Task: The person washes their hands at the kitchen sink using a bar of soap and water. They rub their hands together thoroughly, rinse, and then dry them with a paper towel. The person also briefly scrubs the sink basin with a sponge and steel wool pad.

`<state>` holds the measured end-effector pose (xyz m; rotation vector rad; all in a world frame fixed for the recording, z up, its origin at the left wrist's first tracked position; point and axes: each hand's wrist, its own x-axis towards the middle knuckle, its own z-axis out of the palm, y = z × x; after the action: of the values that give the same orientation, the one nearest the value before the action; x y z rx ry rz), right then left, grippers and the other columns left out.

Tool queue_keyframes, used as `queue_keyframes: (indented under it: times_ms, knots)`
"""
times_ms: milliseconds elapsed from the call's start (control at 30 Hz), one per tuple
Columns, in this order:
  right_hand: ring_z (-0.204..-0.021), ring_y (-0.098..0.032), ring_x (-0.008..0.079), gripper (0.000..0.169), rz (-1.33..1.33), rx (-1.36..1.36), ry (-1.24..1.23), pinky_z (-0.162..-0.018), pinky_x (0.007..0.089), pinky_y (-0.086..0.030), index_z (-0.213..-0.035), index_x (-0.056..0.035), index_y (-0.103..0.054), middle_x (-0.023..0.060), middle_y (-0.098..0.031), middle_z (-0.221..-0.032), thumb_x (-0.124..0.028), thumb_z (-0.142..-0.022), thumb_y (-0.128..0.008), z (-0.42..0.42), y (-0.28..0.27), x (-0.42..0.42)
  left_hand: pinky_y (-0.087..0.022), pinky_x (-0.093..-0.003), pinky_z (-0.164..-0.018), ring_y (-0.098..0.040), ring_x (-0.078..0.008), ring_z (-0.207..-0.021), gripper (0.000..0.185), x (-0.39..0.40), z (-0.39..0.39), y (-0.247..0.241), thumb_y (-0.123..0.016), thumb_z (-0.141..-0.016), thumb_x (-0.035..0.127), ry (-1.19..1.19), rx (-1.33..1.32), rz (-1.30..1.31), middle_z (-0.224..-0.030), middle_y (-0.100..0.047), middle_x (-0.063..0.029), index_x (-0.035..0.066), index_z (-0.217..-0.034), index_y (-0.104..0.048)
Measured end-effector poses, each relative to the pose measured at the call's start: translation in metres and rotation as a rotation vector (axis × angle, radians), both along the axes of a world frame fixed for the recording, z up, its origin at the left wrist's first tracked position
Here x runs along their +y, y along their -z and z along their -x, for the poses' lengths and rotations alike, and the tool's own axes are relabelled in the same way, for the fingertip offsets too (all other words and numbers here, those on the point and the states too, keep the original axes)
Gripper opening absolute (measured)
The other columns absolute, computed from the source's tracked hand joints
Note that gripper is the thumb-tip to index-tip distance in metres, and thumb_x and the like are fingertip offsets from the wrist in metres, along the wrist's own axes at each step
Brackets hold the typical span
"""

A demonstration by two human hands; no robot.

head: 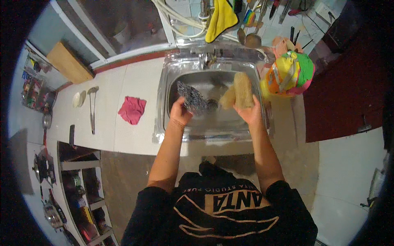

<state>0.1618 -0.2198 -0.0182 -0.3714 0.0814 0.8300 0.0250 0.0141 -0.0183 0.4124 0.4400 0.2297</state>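
My left hand (pixel 181 113) grips a dark grey-and-white speckled scrubbing cloth (pixel 192 96) over the left side of the stainless steel sink (pixel 212 124). On the right side of the basin, my right hand (pixel 250 112) holds an upright tan loofah-like sponge (pixel 243 89) from below. A second tan piece (pixel 227 97) shows to the left of it; whether my fingers touch that piece is hidden. Between my hands lies the drain (pixel 212 105), partly behind the speckled cloth. The faucet (pixel 203 61) stands at the sink's far rim.
Left on the white counter (pixel 138 80) lie a pink cloth (pixel 132 110), a ladle (pixel 92 107), a white dish (pixel 78 99) and a dark-handled utensil (pixel 71 135). A wooden board (pixel 69 63) leans by the window. A colourful bundle (pixel 291 73) stands right of the sink; a yellow cloth (pixel 221 20) hangs above.
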Motion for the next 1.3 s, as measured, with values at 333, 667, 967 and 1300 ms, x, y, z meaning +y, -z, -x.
queue_keyframes:
  times_ms: [333, 667, 967, 1300]
  knots:
    - [-0.11, -0.039, 0.022, 0.04, 0.967, -1.436, 0.303, -0.095, 0.0392, -0.027, -0.117, -0.0097, -0.041, 0.0048, -0.044, -0.117, -0.028, -0.081, -0.043, 0.05, -0.002, -0.024, -0.039, -0.042, -0.084, -0.051, -0.0274, -0.091, 0.024, -0.013, 0.161, 0.01, -0.042, -0.079, 0.016, -0.332, -0.188, -0.007, -0.097, -0.055, -0.0129, 0.001, -0.094, -0.053]
    - [-0.102, -0.045, 0.0262, 0.038, 0.371, 0.101, -0.828, -0.09, 0.0388, -0.034, -0.111, -0.002, -0.044, 0.0122, -0.048, -0.111, -0.02, -0.078, -0.052, 0.254, 0.068, -0.012, -0.035, -0.0437, -0.087, -0.049, -0.0291, -0.094, 0.027, -0.078, 0.358, 0.054, -0.04, -0.08, 0.019, -0.962, -0.134, 0.319, -0.1, -0.054, -0.0135, 0.002, -0.096, -0.052]
    - [-0.088, -0.052, 0.0248, 0.035, 0.947, -1.147, -0.789, -0.077, 0.0378, -0.044, -0.107, -0.0064, -0.047, 0.0099, -0.052, -0.101, -0.021, -0.076, -0.052, 0.241, 0.2, -0.014, -0.036, -0.0429, -0.086, -0.049, -0.0273, -0.093, 0.024, -0.152, 0.457, 0.133, -0.041, -0.079, 0.017, -1.251, -0.197, 0.381, -0.098, -0.055, -0.0112, 0.003, -0.095, -0.053]
    - [-0.09, -0.052, 0.027, 0.032, 1.246, -0.131, -0.432, -0.074, 0.0433, -0.044, -0.107, -0.0076, -0.046, 0.0123, -0.052, -0.101, -0.028, -0.082, -0.042, 0.15, 0.3, 0.05, -0.038, -0.0412, -0.084, -0.051, -0.0262, -0.091, 0.023, -0.181, 0.473, 0.18, -0.045, -0.079, 0.016, -1.343, 0.105, 0.539, -0.096, -0.056, -0.0113, 0.002, -0.095, -0.053]
